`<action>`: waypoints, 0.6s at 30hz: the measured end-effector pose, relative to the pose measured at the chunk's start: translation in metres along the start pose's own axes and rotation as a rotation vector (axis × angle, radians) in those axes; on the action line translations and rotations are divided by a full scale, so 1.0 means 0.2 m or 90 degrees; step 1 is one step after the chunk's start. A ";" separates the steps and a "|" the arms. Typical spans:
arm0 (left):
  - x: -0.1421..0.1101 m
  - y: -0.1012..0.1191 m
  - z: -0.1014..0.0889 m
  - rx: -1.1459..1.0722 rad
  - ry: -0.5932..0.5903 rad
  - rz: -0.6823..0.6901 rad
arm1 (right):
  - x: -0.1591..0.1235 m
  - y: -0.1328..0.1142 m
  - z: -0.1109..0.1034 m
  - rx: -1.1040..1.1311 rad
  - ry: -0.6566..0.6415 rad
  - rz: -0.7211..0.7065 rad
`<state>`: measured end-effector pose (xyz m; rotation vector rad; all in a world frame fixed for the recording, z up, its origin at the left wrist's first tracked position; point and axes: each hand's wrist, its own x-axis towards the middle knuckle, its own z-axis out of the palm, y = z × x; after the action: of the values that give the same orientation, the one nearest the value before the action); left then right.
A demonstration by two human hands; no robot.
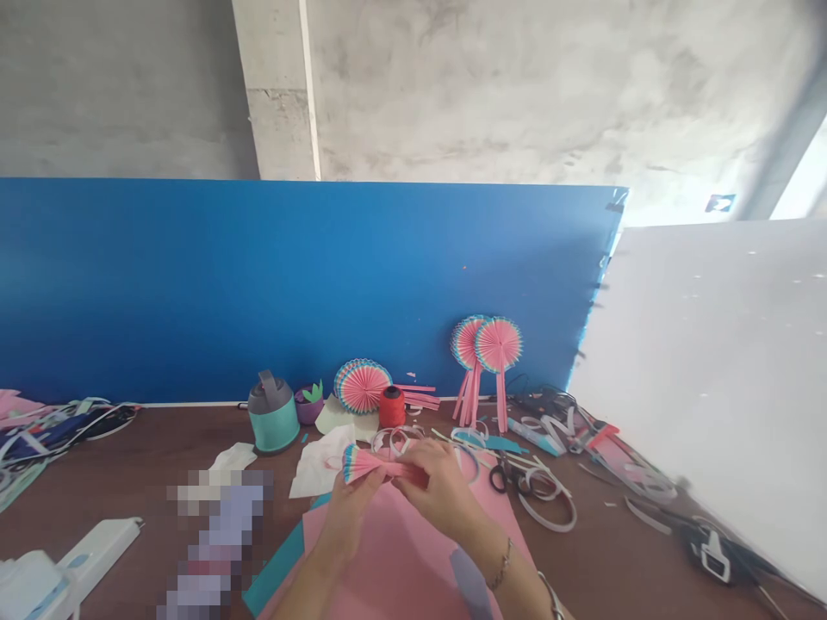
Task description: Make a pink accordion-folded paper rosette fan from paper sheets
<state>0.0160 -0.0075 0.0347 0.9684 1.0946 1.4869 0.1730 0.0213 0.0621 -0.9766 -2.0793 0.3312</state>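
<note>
A pleated pink paper fan (360,463) with a blue-and-white striped edge is bunched between my hands, its striped end fanned toward the left. My left hand (352,504) pinches it from below near that end. My right hand (443,486) has its fingers closed round the other end, which they partly hide. Beneath both hands lie pink paper sheets (388,551) with a teal sheet (281,564) under them. Just beyond stand a red thread spool (391,407) and finished round paper fans (363,386).
Two fans with long pink strips (499,344) lean on the blue partition (323,275). Scissors (510,478) and paper strip coils (549,508) lie right of the sheets. A teal container (274,422) stands back left; a white power strip (100,555) is at left.
</note>
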 end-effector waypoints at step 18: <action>0.09 -0.01 -0.04 -0.364 0.157 -0.038 | 0.00 0.09 0.01 -0.040 -0.190 0.026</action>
<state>0.0057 0.0096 0.0310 0.3589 0.7820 1.7645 0.1813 0.0338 0.0506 -1.0609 -2.3525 0.4590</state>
